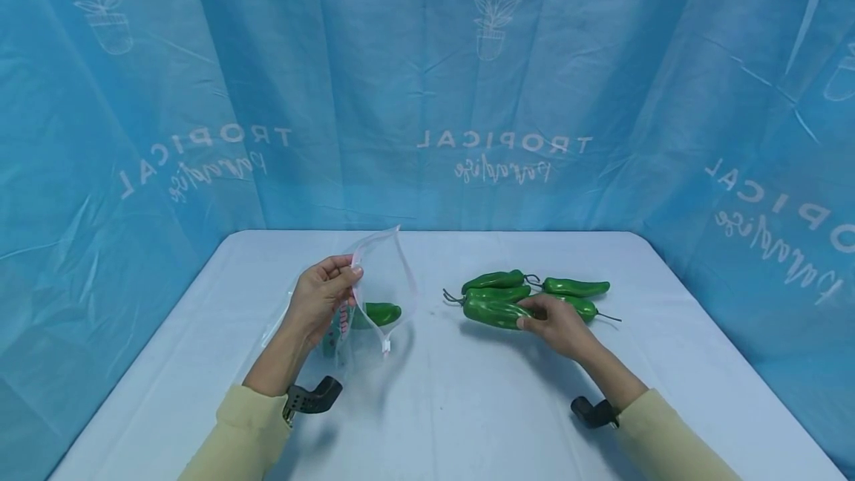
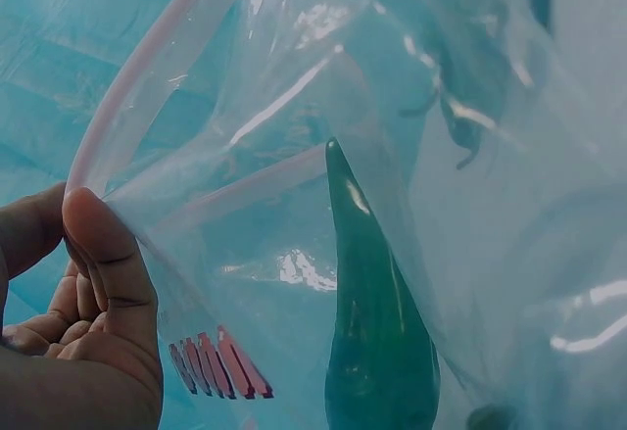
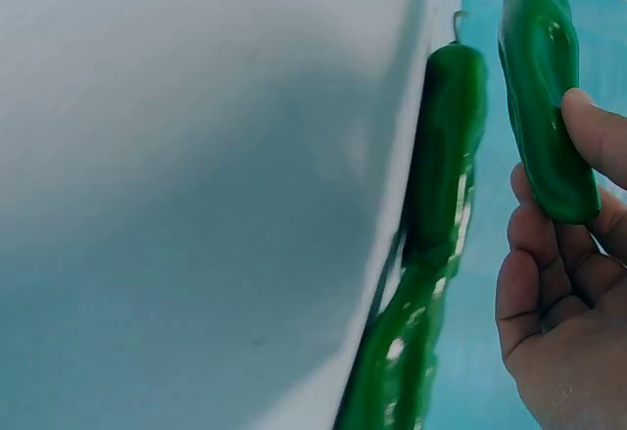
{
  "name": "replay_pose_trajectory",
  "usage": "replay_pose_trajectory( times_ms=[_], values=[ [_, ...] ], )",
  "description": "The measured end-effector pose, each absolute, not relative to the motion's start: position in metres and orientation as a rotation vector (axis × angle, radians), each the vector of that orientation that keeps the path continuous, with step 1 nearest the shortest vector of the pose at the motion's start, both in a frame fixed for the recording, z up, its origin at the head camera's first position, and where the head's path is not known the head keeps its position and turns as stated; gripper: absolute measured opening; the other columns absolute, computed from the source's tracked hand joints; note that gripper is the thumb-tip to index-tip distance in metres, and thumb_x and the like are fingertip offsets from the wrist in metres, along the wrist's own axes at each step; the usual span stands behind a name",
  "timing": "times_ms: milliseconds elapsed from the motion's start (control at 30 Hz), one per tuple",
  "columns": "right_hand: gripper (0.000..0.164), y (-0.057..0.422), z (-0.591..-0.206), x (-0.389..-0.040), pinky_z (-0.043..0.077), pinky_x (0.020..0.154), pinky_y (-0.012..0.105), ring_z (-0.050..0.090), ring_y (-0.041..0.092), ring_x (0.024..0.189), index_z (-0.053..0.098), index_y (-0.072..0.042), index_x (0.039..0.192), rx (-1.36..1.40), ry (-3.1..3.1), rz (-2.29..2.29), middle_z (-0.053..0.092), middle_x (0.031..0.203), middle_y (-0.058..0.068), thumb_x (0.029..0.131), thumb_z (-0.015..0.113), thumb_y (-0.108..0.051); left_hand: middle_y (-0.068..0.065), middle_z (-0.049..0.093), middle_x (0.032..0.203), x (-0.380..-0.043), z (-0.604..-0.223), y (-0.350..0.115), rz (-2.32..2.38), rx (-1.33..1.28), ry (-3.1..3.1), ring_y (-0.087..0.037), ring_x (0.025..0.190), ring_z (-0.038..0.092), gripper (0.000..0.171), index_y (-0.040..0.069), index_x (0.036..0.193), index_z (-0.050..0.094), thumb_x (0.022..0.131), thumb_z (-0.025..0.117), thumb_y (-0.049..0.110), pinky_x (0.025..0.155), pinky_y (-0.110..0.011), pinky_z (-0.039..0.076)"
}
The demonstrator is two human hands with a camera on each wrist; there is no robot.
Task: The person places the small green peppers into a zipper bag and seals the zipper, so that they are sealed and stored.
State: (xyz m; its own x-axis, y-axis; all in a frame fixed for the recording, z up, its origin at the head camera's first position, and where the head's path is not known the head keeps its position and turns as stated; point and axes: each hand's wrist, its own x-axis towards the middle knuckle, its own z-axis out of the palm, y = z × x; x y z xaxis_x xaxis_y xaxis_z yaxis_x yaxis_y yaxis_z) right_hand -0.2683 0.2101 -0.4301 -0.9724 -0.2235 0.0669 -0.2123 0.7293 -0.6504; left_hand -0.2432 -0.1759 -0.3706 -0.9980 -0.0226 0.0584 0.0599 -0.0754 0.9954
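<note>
On the left side of the table, my left hand (image 1: 325, 295) pinches the rim of a clear zip bag (image 1: 405, 273) between thumb and fingers. The bag's mouth gapes toward the right, and a small slider (image 1: 386, 346) sits on its lower edge. Through the film shows a green chili pepper (image 2: 377, 303) inside, beside red print on the plastic. My right hand (image 1: 557, 326) holds another green chili pepper (image 3: 544, 68) between thumb and fingers, raised a little beside the pile. Behind it lie several more peppers (image 1: 576, 287), some partly hidden by the hand.
A white-covered table (image 1: 454, 407) carries everything. Blue curtain (image 1: 374, 87) with mirrored white lettering hangs behind it and along both sides. Each wrist wears a black camera mount (image 1: 314, 396).
</note>
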Motion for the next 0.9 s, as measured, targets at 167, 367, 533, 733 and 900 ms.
replay_pose_trajectory(
  times_ms=[167, 367, 533, 733, 900],
  values=[
    [0.037, 0.204, -0.421, -0.264, 0.054, 0.075, 0.03, 0.062, 0.018, 0.097, 0.062, -0.011, 0.119, -0.397, 2.916, -1.116, 0.066, 0.108, 0.006, 0.086, 0.068, -0.027, 0.006, 0.06, 0.086, -0.243, -0.37, -0.177, -2.273, -0.07, -2.087, -0.005, 0.063, 0.056, 0.034, 0.006, 0.113, 0.054, 0.088, 0.067, 0.025, 0.059, -0.015, 0.052],
    [0.037, 0.197, -0.411, -0.26, 0.054, 0.074, 0.029, 0.062, 0.018, 0.096, 0.061, -0.012, 0.119, -0.415, 2.898, -1.165, 0.066, 0.108, 0.006, 0.086, 0.068, -0.027, 0.007, 0.06, 0.086, -0.243, -0.37, -0.176, -2.26, -0.058, -2.102, -0.005, 0.062, 0.055, 0.04, 0.002, 0.118, 0.052, 0.088, 0.066, 0.025, 0.059, -0.015, 0.051],
    [0.037, 0.192, -0.404, -0.257, 0.052, 0.07, 0.028, 0.061, 0.017, 0.091, 0.061, -0.012, 0.119, -0.432, 2.89, -1.184, 0.065, 0.106, 0.006, 0.086, 0.068, -0.026, 0.007, 0.061, 0.086, -0.243, -0.371, -0.176, -2.244, -0.039, -2.121, -0.005, 0.062, 0.055, 0.048, -0.002, 0.124, 0.049, 0.089, 0.066, 0.026, 0.059, -0.015, 0.051],
    [0.036, 0.188, -0.4, -0.256, 0.05, 0.069, 0.027, 0.058, 0.015, 0.086, 0.062, -0.012, 0.119, -0.471, 2.89, -1.201, 0.064, 0.103, 0.004, 0.086, 0.068, -0.025, 0.007, 0.06, 0.086, -0.243, -0.372, -0.175, -2.237, -0.043, -2.124, -0.005, 0.061, 0.055, 0.045, 0.0, 0.123, 0.05, 0.089, 0.065, 0.026, 0.06, -0.015, 0.052],
    [0.035, 0.185, -0.396, -0.253, 0.05, 0.068, 0.026, 0.057, 0.015, 0.085, 0.062, -0.012, 0.118, -0.505, 2.896, -1.209, 0.063, 0.102, 0.004, 0.086, 0.068, -0.025, 0.007, 0.06, 0.085, -0.242, -0.371, -0.174, -2.237, -0.047, -2.127, -0.005, 0.059, 0.054, 0.045, -0.001, 0.123, 0.05, 0.09, 0.065, 0.025, 0.059, -0.015, 0.051]
  ],
)
